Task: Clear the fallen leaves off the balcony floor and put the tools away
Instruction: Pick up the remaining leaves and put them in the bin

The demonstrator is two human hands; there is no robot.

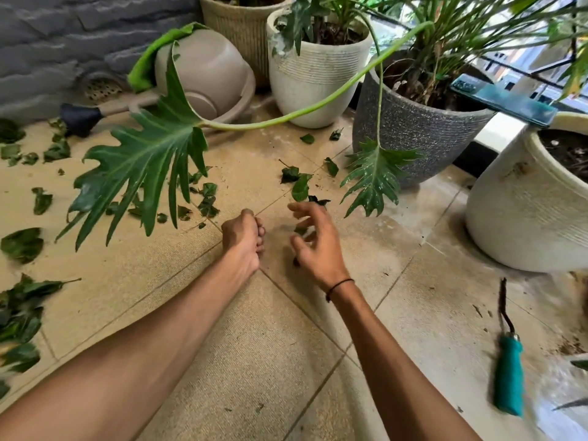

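I judge the task to be at an early stage. Fallen leaves (206,198) lie scattered over most of the balcony floor (261,345), with a thicker heap (22,313) at the left edge and a loose group (299,181) just beyond my hands. No swept or bare zone can be credited as finished work.

My left hand (243,241) is clenched into a fist; whether it holds gathered leaves I cannot tell, as nothing shows between the fingers. My right hand (313,240) hangs over the tiles with fingers loosely spread and curved, and a small leaf scrap (300,230) shows against the palm side; contact is unclear.

The tools are not put away. A teal-handled hand tool (509,377) lies on the floor at right, near the white pot (521,218). A tipped watering can (203,71) rests against the wall at rear.

The hand tool's working end is dark and blurred. The left heap runs out of view. No bin or bag for the leaves is visible.
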